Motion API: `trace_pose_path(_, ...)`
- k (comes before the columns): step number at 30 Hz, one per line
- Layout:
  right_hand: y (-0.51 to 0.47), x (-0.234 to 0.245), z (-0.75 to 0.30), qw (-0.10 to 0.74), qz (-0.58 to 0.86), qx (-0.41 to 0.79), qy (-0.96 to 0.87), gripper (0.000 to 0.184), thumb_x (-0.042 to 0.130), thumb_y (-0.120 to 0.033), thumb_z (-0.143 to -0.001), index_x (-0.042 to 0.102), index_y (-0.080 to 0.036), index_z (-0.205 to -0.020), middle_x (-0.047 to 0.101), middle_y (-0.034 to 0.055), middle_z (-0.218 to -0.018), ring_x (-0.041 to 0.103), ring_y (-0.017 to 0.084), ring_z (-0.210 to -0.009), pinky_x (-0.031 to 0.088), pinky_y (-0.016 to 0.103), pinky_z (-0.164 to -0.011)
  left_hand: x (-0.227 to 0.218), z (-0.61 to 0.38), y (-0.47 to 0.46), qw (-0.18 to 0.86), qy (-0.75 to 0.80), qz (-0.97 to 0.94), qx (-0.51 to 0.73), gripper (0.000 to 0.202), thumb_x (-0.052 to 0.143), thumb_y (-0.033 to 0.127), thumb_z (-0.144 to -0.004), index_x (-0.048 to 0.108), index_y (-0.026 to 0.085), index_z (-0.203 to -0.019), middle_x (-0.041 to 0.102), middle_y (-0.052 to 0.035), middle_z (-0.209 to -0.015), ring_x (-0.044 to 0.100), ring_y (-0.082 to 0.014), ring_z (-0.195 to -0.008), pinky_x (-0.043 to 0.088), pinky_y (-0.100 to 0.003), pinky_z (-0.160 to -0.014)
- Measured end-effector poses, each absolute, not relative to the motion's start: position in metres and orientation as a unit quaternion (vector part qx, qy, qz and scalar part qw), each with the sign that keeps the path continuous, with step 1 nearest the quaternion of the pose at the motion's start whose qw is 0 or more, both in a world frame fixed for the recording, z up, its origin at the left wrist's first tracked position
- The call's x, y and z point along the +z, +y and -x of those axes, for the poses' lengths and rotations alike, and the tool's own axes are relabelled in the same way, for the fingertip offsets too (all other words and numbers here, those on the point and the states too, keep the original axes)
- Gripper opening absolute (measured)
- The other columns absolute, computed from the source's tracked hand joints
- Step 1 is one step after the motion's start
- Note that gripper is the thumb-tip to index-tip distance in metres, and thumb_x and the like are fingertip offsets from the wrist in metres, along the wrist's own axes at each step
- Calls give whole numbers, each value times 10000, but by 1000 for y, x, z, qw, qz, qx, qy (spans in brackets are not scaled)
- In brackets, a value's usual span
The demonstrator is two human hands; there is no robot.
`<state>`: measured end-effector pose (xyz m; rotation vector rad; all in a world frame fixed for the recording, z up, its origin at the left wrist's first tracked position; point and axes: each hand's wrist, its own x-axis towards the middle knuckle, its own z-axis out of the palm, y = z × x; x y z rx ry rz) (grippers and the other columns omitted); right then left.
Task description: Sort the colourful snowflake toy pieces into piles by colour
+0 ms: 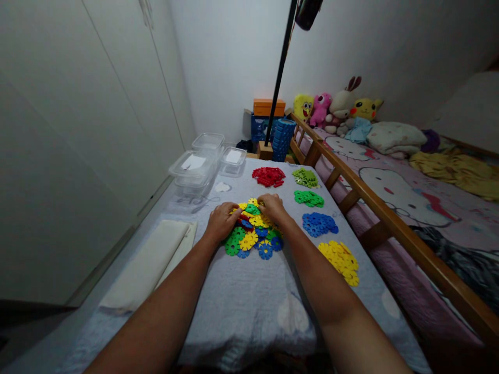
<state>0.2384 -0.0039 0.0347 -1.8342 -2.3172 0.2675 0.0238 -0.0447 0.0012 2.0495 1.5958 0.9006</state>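
Both left hand [222, 221] and right hand [273, 208] rest on flat-lying mixed discs [249, 240].

Your arms [183, 280] are bare all along, broad at the forearm and narrowing to the wrist, and your left hand [223, 220] and right hand [273, 206] are bare too.

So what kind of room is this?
Probably a child's bedroom: there's a bed with a cartoon-cat sheet and a wooden rail, a row of plush toys, and the left hand and right hand rest on a pile of colourful plastic flower pieces.
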Motion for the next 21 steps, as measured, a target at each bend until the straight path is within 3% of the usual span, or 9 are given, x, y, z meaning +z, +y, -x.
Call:
trace_pose_path(3,-7,40,-235,79,617,85,-779,252,584,-294,-948,773,-277,-1113,737,88,-1213,569,300,-1164,399,393,-968,1,-24,-45,196,571,-732,316,436,427,504,-967,712,209,-1114,732,-92,-1185,640,-272,-1128,463,-427,-1005)
trace_pose_path(7,-11,44,-232,83,617,65,-780,344,446,-311,-1015,770,-238,-1101,736,122,-1187,566,309,-1127,403,422,-953,3,-25,-45,195,576,-731,311,442,435,507,-965,723,211,-1124,739,-93,-1189,644,-275,-1131,468,-425,-996)
trace_pose_path(13,-16,56,-250,207,621,67,-753,323,423,-245,-997,737,-183,-1039,702,126,-1137,574,250,-1100,405,334,-963,8,-25,-48,201,574,-734,303,466,428,518,-960,743,210,-1112,760,-92,-1159,663,-276,-1103,473,-412,-983)
trace_pose_path(16,-29,69,-278,269,603,126,-740,290,437,-253,-956,716,-180,-928,700,78,-946,605,207,-932,431,290,-853,8,-24,-48,198,571,-738,299,481,421,524,-958,750,207,-1108,764,-93,-1158,666,-279,-1103,474,-406,-976)
trace_pose_path(21,-71,85,-341,277,597,262,-706,251,521,-358,-855,686,-176,-805,621,-1,-679,540,148,-631,402,263,-626,8,-26,-47,197,573,-741,290,495,412,532,-949,746,213,-1126,767,-88,-1158,667,-274,-1105,477,-385,-954)
